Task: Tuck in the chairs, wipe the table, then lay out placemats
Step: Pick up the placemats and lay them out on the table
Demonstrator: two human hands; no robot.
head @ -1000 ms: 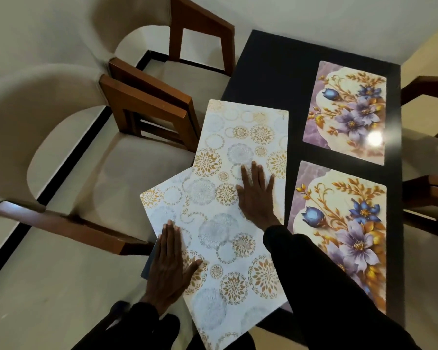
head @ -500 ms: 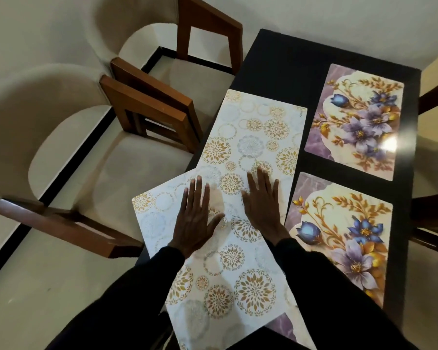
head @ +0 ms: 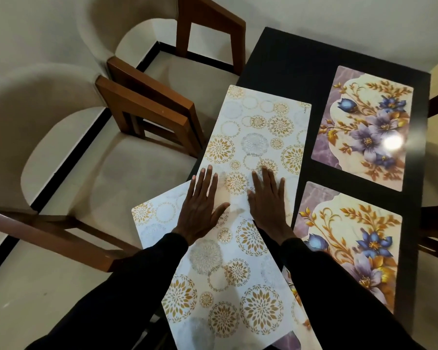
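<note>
Now the left hand (head: 200,210) has joined the right hand (head: 268,200), both flat and open, on the white gold-medallion placemats (head: 258,137) atop the black tabletop (head: 288,64); straightening remains.

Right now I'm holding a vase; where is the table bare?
Bare table: the far end beyond the far circle placemat, and a strip between the floral placemats. The near left is crowded: overlapping mats under the left hand and right hand.

Overlapping medallion placemats (head: 258,132); floral placemats (head: 364,127) flat

The near circle-patterned placemat (head: 228,286) runs off the bottom edge, partly covered by sleeves (head: 339,299).
</note>
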